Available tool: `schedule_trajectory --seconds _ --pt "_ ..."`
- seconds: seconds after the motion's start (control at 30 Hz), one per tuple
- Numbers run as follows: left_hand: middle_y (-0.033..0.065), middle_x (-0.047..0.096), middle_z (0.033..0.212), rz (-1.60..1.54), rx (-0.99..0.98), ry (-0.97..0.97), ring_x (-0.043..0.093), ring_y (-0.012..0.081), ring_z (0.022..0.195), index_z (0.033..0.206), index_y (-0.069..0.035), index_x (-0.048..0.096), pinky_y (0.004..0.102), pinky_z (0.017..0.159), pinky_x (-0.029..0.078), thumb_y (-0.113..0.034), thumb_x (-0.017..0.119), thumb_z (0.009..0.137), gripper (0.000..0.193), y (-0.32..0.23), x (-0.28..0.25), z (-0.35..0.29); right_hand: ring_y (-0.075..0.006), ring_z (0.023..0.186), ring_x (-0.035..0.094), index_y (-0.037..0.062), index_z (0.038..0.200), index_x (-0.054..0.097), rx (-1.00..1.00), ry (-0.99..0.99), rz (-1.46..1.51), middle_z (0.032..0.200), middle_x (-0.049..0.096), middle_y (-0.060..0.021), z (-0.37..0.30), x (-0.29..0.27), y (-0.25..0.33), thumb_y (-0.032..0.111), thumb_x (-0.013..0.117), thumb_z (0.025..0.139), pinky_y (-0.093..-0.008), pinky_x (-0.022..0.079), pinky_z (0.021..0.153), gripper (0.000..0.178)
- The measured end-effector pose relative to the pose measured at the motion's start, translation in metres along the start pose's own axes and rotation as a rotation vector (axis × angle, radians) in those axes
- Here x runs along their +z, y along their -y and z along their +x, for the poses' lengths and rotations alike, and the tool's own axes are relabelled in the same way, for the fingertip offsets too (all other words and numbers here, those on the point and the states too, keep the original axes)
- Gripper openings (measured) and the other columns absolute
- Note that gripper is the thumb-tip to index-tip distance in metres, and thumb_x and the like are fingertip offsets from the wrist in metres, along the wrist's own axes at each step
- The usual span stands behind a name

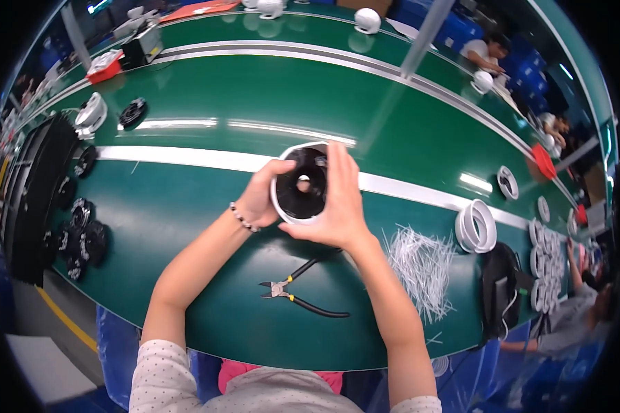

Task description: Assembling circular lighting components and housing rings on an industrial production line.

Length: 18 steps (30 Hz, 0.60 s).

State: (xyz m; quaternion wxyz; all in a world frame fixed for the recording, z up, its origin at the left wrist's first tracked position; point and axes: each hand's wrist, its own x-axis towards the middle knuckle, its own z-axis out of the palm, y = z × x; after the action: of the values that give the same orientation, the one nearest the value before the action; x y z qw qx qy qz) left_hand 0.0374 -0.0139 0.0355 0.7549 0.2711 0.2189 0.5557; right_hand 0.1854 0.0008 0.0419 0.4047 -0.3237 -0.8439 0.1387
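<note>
Between my two hands is a round white housing (278,199) with a black inner part (300,195) that has a hole in its middle. My left hand (258,196) grips its left side, thumb over the rim. My right hand (341,199) wraps the right side, its fingers stretched along the edge and its thumb below. Underneath, on the green table, lie diagonal cutters (277,289) with black and yellow handles, jaws apart. One handle end runs close to my right wrist. A heap of thin white plastic strips (421,272) lies to the right of my right forearm.
Several black round parts (81,237) lie at the left beside a black crate (31,199). White rings (475,227) and a black device (501,289) stand at the right, near several stacked white rings (545,265). Beyond the white strip runs a green belt (269,89). Other people (486,55) sit across it.
</note>
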Motion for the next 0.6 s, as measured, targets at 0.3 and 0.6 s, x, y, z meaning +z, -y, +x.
schedule_trajectory --seconds 0.3,0.6 --pt "0.0113 0.058 0.099 -0.169 -0.133 0.057 0.057 0.0221 0.090 0.107 -0.002 0.051 0.0361 0.082 0.046 -0.026 0.046 0.080 0.037 0.022 0.004 0.029 -0.0423 0.119 0.028 -0.0057 0.127 0.021 0.033 -0.138 -0.086 0.129 0.027 -0.0266 -0.017 -0.003 -0.021 0.042 0.077 0.043 -0.0449 0.023 0.099 0.111" --pt "0.0067 0.057 0.086 -0.039 0.432 -0.670 0.055 0.0174 0.077 0.089 -0.002 0.053 0.0300 0.070 0.046 -0.019 0.050 0.078 0.020 0.029 -0.075 0.141 -0.0282 0.084 0.055 0.0022 0.100 0.056 -0.022 -0.074 -0.313 0.094 0.057 -0.0144 -0.066 -0.166 0.062 0.013 0.058 0.072 -0.0314 0.044 0.077 0.030"
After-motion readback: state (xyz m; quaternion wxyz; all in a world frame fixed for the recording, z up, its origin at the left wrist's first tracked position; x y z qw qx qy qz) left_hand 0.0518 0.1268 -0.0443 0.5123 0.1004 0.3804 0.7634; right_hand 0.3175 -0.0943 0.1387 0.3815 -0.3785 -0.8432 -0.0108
